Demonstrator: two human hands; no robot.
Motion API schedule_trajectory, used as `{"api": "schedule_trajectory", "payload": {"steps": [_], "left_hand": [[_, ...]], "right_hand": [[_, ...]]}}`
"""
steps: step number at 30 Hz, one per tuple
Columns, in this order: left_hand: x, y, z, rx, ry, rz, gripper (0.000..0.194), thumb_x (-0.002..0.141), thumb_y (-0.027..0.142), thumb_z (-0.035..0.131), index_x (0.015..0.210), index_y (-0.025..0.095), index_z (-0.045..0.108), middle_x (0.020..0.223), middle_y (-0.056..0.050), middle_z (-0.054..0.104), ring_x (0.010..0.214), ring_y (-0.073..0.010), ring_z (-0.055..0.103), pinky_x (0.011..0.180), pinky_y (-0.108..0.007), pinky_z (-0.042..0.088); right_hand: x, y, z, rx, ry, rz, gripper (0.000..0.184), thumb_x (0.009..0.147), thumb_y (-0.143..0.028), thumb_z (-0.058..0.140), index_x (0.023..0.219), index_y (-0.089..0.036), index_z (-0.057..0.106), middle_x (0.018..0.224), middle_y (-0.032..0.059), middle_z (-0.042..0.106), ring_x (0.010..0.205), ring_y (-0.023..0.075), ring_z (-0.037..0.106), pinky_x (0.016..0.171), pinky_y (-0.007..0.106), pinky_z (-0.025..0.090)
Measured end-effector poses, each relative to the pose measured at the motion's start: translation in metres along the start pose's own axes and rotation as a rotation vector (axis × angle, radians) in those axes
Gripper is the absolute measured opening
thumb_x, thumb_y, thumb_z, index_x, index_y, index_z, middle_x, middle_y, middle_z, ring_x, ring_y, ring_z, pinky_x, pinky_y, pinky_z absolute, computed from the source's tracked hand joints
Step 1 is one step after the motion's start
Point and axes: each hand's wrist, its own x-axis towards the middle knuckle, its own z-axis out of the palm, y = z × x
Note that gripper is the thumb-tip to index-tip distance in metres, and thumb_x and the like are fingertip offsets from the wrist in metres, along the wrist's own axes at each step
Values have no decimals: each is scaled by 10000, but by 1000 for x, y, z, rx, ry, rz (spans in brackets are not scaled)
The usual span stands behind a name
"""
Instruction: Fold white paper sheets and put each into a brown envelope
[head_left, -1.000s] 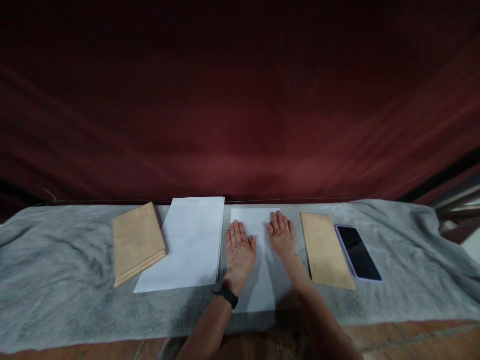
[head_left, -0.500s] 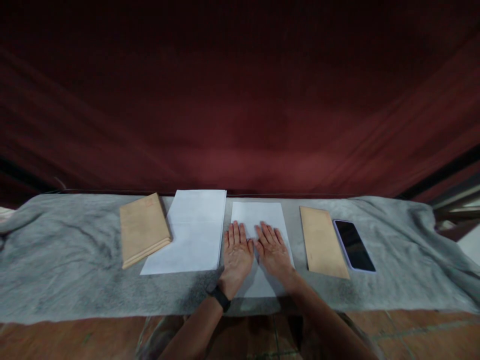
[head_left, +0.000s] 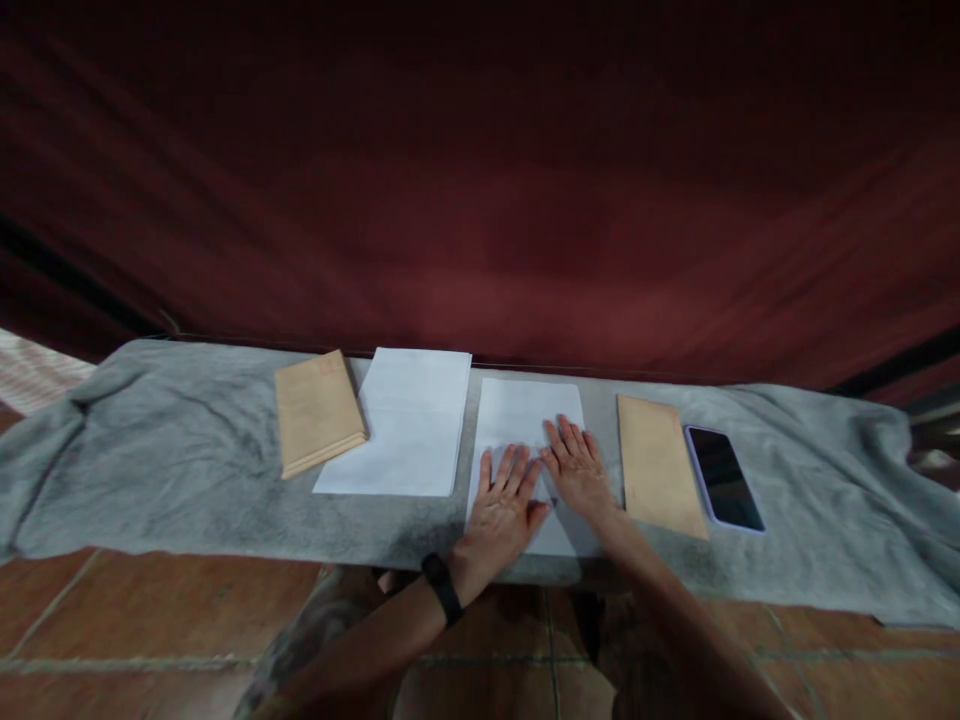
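Note:
A white sheet of paper lies in front of me on a grey cloth, with a faint crease across it. My left hand rests flat on its lower left part, fingers spread, a black band on the wrist. Flat on the sheet's right side is my right hand, its fingers slightly apart and pointing up and left. Both palms face down and hide part of the paper. To the right lies a single brown envelope. On the left, a stack of white paper is partly covered by a pile of brown envelopes.
The grey cloth covers a long, narrow surface. A phone in a light purple case lies right of the single envelope. Dark red fabric hangs behind the surface, and a tiled floor shows below its front edge.
My hands have shifted on the sheet: the right is now higher and farther right, the left lower with fingers more spread. The camera view has tilted, shifting everything.

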Motion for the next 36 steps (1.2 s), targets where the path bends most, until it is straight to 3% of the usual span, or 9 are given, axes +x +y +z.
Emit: {"api": "schedule_trajectory", "payload": {"steps": [4,11,15,21,26,36], "left_hand": [[-3,5,-3,-39,-47,129,707,1017,602,343,1548,135,357,1652,-127,296,1542,-302,217,1257,-573,127],[-3,10,-3,-6,-32,173,668,1027,547,373,1502,81,421,1603,-177,379,1528,-280,267,1263,-506,148],[-4,16,-1,-29,-39,159,614,1032,481,386,1466,54,462,1568,-190,432,1515,-288,298,1262,-505,156],[0,8,5,-93,14,55,604,1012,347,367,1517,17,356,1607,-200,357,1528,-273,264,1258,-470,213],[25,-9,11,-69,41,-49,567,1000,283,350,1516,49,370,1611,-179,363,1533,-268,251,1251,-498,245],[94,-22,12,-29,-98,-159,542,1026,270,260,1537,167,407,1632,-82,352,1532,-260,259,1257,-511,186]], "right_hand": [[1,6,-1,-3,-17,-9,532,1073,-367,283,1567,-188,366,1655,125,275,1509,265,307,1213,479,250],[2,-8,-5,129,-24,-33,548,1079,-364,179,1572,-205,358,1629,96,352,1515,225,299,1221,476,242],[0,-14,-6,119,-57,-112,544,1081,-345,184,1545,-175,412,1626,114,351,1513,227,301,1231,477,219],[3,-3,-3,43,-3,-44,523,1078,-349,264,1566,-193,372,1647,115,294,1508,262,312,1216,484,247],[5,-6,1,19,-5,-22,516,1070,-342,300,1568,-222,367,1649,99,289,1504,252,322,1213,481,255],[5,-12,-1,-5,7,-1,500,1046,-234,325,1534,-199,430,1626,84,336,1483,250,367,1214,464,274]]}}
